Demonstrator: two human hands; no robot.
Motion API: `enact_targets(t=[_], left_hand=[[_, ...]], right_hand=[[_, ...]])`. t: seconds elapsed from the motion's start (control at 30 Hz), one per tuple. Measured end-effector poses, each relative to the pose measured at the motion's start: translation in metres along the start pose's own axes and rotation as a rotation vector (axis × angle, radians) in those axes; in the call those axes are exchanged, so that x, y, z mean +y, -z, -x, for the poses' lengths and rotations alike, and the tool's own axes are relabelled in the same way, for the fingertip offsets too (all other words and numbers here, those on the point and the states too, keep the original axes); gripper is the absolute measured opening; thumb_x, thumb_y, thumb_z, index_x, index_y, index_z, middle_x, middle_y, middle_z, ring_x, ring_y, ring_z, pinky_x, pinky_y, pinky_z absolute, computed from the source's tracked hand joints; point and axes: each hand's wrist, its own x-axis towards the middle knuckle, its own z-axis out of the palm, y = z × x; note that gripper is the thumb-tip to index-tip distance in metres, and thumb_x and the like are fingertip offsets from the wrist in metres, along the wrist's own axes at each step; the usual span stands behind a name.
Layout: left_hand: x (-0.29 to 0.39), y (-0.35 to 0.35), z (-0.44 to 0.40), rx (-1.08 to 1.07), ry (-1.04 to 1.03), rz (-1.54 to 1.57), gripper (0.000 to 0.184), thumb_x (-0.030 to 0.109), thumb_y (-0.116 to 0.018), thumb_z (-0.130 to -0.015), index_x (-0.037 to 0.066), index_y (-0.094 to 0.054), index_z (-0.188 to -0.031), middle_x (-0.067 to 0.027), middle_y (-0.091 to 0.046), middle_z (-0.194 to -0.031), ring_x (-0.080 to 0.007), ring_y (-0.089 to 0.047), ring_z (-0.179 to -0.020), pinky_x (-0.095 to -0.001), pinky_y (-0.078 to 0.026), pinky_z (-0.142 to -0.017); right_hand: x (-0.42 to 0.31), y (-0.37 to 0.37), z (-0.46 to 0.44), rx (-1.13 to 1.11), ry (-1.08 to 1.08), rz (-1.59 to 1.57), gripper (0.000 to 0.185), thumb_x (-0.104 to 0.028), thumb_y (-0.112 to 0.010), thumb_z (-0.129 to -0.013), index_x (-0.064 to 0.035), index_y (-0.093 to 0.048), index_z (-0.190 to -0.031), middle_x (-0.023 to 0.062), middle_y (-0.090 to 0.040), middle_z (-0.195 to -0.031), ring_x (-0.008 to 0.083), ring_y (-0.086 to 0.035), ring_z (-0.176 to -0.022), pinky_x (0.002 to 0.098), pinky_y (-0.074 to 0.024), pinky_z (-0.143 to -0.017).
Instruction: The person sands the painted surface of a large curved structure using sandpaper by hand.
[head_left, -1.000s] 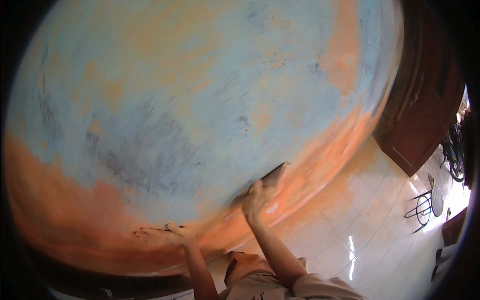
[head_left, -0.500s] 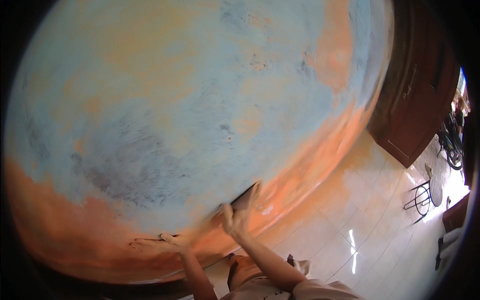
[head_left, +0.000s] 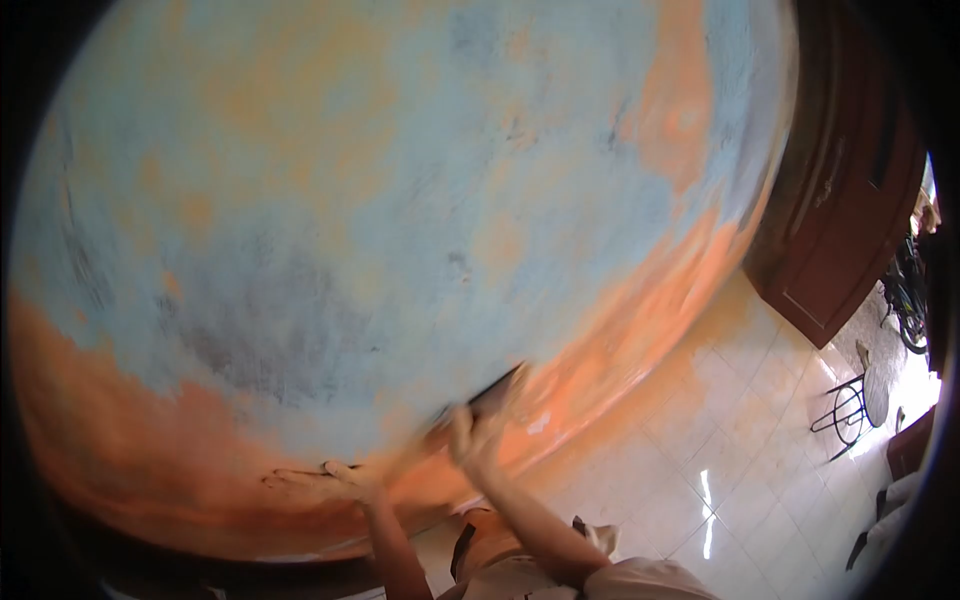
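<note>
While left hand (head_left: 325,482) lies spread on its orange lower part, the big rounded surface (head_left: 400,230), pale blue with yellowish and greyish patches, fills the front; right hand (head_left: 475,440) pinches a dark flat pad (head_left: 496,394) against it.

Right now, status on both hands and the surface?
Right hand gripping dark flat block against big curved surface. Left hand flat on its orange lower part. Nothing visible between hands.

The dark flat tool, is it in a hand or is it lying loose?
It is in the right hand, whose fingers hold the dark flat tool against the painted surface.
</note>
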Motion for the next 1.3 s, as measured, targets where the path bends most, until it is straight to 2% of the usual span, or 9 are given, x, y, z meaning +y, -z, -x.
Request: enact_targets(t=[0.43, 0.6, 0.67, 0.77, 0.8, 1.03, 1.1, 1.2, 1.3], left_hand=[[0.032, -0.004, -0.009, -0.009, -0.024, 0.017, 0.077, 0.042, -0.034, -0.102, -0.011, -0.004, -0.149, -0.0316, 0.000, -0.156, -0.0429, -0.005, -0.146, -0.0519, -0.009, -0.117], [0.091, -0.003, -0.019, 0.015, -0.274, -0.344, 0.075, 0.039, -0.035, -0.103, -0.011, -0.002, -0.149, -0.0311, 0.004, -0.156, -0.0419, 0.000, -0.146, -0.0518, -0.006, -0.117], [0.108, -0.017, -0.017, 0.072, -0.155, -0.002, 0.073, 0.036, -0.035, -0.104, -0.012, -0.001, -0.148, -0.0312, 0.006, -0.156, -0.0421, 0.002, -0.147, -0.0518, -0.003, -0.117], [0.122, -0.012, -0.019, -0.007, -0.227, -0.226, 0.073, 0.034, -0.035, -0.104, -0.011, 0.001, -0.149, -0.0313, 0.007, -0.156, -0.0418, 0.004, -0.147, -0.0505, -0.002, -0.118], [0.124, -0.008, -0.022, -0.003, -0.236, -0.236, 0.073, 0.034, -0.035, -0.104, -0.011, 0.001, -0.149, -0.0313, 0.007, -0.156, -0.0418, 0.004, -0.147, -0.0505, -0.002, -0.118], [0.135, -0.054, 0.020, -0.094, -0.279, -0.441, 0.094, 0.053, -0.048, -0.096, -0.006, 0.002, -0.151, -0.0313, 0.009, -0.156, -0.0463, 0.008, -0.145, -0.0626, 0.003, -0.112], [0.139, -0.062, 0.023, -0.128, -0.313, -0.449, 0.100, 0.057, -0.051, -0.093, -0.005, 0.001, -0.151, -0.0309, 0.009, -0.156, -0.0474, 0.009, -0.145, -0.0657, 0.004, -0.110], [0.149, -0.057, 0.026, -0.188, -0.272, -0.503, 0.105, 0.057, -0.058, -0.088, -0.001, 0.003, -0.152, -0.0297, 0.011, -0.156, -0.0485, 0.011, -0.144, -0.0679, 0.004, -0.108], [0.168, -0.052, 0.031, -0.235, -0.166, -0.482, 0.107, 0.053, -0.062, -0.086, 0.002, 0.005, -0.153, -0.0290, 0.015, -0.156, -0.0493, 0.013, -0.143, -0.0680, 0.003, -0.109]], right_hand=[[-0.024, 0.004, -0.012, -0.012, 0.305, 0.071, 0.081, -0.019, -0.049, -0.089, 0.0096, -0.003, -0.149, 0.0325, -0.001, -0.156, 0.0467, -0.001, -0.145, 0.0551, -0.0025, -0.116], [-0.040, 0.033, -0.056, 0.055, -0.765, -0.747, 0.081, -0.017, -0.047, -0.089, 0.0103, 0.000, -0.149, 0.0316, 0.003, -0.156, 0.0393, 0.005, -0.147, 0.0505, 0.0029, -0.117], [-0.002, -0.003, 0.015, -0.030, 0.206, -0.085, 0.083, -0.016, -0.046, -0.087, 0.0129, 0.003, -0.147, 0.0324, 0.005, -0.156, 0.0383, 0.007, -0.147, 0.0497, 0.0051, -0.117], [0.013, 0.003, 0.058, -0.209, 0.059, -0.103, 0.088, -0.016, -0.048, -0.086, 0.0142, 0.010, -0.145, 0.0315, 0.011, -0.156, 0.0384, 0.012, -0.146, 0.0488, 0.0088, -0.116], [0.036, 0.001, 0.044, 0.005, 0.234, -0.036, 0.078, -0.013, -0.049, -0.086, 0.0104, -0.010, -0.149, 0.0362, -0.015, -0.150, 0.0433, -0.006, -0.145, 0.0518, -0.0037, -0.117], [0.088, 0.020, 0.022, 0.109, 0.498, 0.474, 0.048, -0.027, -0.046, -0.097, 0.0033, -0.047, -0.134, 0.0378, -0.048, -0.110, 0.0588, -0.040, -0.122, 0.0662, -0.0327, -0.101], [0.083, 0.025, 0.054, -0.251, 0.093, 0.188, 0.096, -0.035, -0.060, -0.090, 0.0122, -0.001, -0.148, 0.0410, -0.001, -0.151, 0.0553, -0.005, -0.141, 0.0610, -0.0044, -0.114], [0.086, 0.047, -0.013, -0.150, 0.002, 0.180, 0.098, -0.036, -0.060, -0.089, 0.0158, 0.000, -0.146, 0.0435, -0.001, -0.149, 0.0566, -0.002, -0.141, 0.0660, -0.0024, -0.111], [0.104, 0.052, -0.014, -0.838, -0.588, -0.162, 0.102, -0.040, -0.061, -0.088, 0.0181, 0.001, -0.144, 0.0451, -0.001, -0.148, 0.0593, -0.001, -0.139, 0.0701, -0.0002, -0.107]])
